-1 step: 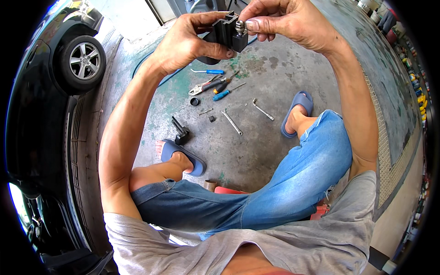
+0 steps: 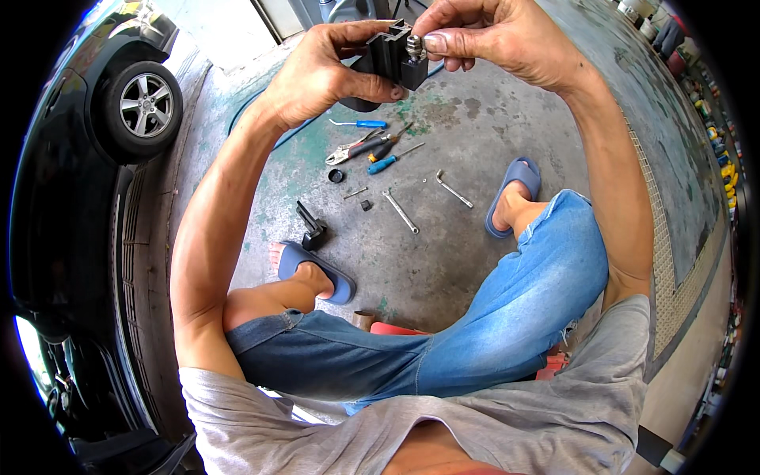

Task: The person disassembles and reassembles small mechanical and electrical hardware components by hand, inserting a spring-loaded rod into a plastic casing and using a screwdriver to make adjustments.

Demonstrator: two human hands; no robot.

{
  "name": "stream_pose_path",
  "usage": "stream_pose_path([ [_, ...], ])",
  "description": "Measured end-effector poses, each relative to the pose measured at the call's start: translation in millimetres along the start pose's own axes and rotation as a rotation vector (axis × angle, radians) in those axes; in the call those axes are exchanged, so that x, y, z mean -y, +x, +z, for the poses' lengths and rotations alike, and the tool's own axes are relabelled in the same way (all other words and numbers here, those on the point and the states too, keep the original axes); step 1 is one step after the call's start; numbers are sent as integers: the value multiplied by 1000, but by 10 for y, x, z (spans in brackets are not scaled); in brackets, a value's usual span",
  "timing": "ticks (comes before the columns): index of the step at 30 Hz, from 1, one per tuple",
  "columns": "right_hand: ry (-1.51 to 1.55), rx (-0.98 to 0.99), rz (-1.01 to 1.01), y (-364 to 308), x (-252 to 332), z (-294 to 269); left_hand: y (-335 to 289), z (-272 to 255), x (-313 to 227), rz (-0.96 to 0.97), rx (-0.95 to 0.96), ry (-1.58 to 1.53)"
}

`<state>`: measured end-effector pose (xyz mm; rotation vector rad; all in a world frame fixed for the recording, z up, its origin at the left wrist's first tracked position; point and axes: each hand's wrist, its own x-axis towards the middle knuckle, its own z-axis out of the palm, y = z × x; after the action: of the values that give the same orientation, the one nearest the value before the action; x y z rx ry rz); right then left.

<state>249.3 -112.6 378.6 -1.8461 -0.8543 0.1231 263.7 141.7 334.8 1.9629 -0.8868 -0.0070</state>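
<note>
High in the head view, my left hand [image 2: 321, 75] grips a black, block-shaped part [image 2: 385, 57] between thumb and fingers. A silvery bolt [image 2: 414, 47] with a ridged, nut-like top stands upright at the right end of that part. Against the bolt's right side, my right hand [image 2: 511, 43] pinches with thumb and bent fingers; the fingers partly hide the contact. Both arms are raised and stretched out over the floor.
Below lie a blue-handled pick [image 2: 370, 124], locking pliers [image 2: 348, 150], a blue screwdriver [image 2: 383, 165], a wrench [image 2: 400, 212], an angled socket wrench [image 2: 455, 190], a black ring [image 2: 336, 176] and another black part [image 2: 313, 229] near my left foot. A dark car [image 2: 71, 198] stands at left.
</note>
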Motion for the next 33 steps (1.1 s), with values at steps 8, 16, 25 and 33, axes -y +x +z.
stream_pose_path([
  [8,13,-12,26,-6,30,26,-14,-5,-25,-32,8,-9],
  [16,2,-25,43,2,34,37,-15,-1,13,-29,0,-12],
  [25,-30,-31,27,8,39,42,-16,2,-2,-50,6,-30],
  [33,16,-21,31,10,13,28,-14,9,-17,-60,29,-95],
])
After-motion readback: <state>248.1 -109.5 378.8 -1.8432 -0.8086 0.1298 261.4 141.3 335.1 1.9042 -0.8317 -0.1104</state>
